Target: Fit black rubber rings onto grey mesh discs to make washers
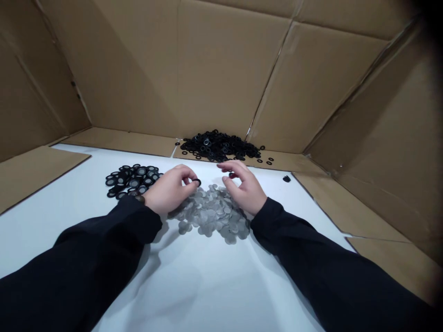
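My left hand (169, 190) pinches a black rubber ring (197, 182) between thumb and fingertips, just above a heap of thin grey mesh discs (211, 213). My right hand (245, 188) holds a small black ring (231, 175) in its fingertips, also over that heap. Behind the hands lies a large pile of loose black rings (219, 146). Left of my left hand, black rings with grey centres (131, 180) lie in an overlapping group, close to my left wrist.
A white sheet (207, 281) covers the work surface, and my black sleeves cross it. Brown cardboard panels (173, 69) wall the back and sides. Several stray rings lie near the large pile. A small black piece (286, 179) sits near the right edge of the sheet.
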`<state>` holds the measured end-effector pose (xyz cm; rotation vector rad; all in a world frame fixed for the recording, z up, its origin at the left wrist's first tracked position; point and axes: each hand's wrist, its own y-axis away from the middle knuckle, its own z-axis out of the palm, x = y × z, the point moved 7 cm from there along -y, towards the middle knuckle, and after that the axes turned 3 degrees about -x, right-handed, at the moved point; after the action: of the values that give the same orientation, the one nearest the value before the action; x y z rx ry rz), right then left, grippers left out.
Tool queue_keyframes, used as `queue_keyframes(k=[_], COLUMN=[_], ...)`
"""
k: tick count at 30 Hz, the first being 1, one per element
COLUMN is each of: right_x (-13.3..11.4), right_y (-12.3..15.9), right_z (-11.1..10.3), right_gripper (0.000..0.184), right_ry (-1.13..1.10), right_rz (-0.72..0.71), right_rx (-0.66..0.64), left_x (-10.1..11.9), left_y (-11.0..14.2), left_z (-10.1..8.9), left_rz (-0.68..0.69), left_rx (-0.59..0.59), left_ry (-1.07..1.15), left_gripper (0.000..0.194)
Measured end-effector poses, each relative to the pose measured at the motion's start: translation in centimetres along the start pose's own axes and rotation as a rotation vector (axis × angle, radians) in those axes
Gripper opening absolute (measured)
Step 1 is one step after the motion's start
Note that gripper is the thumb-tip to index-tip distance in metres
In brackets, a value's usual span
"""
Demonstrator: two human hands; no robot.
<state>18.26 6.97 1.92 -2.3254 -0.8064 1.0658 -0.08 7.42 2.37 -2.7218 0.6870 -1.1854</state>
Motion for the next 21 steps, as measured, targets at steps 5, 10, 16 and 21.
queue_keyframes(k=[5, 10, 16, 21], right_x=[6.6, 8.4, 8.2, 6.6], right_y=[0.5, 1.0, 0.6, 0.6], right_z=[-1.0, -0.9, -0.8, -1.2], right_gripper=[0.029, 0.029, 0.019, 0.022], right_ry=[0.409, 0.453, 0.398, 0.362], right_rz=[0.217, 0.263, 0.259, 0.211], right_rx=[-0.037, -0.096, -0.065, 0.008], left_x=[-3.2, -4.6, -6.2, -5.3], left_y=[0.0, -0.1, -0.6, -0.5], left_z=[-4.1, -5.5, -5.9, -6.0], left_rz=[-0.201, -0.270, -0.202, -0.129], left_rx=[0.153, 0.171, 0.167, 0.251], left_ry=[-0.327, -0.493, -0.635, -0.636], left_gripper=[0.019, 0.022, 0.018, 0.025])
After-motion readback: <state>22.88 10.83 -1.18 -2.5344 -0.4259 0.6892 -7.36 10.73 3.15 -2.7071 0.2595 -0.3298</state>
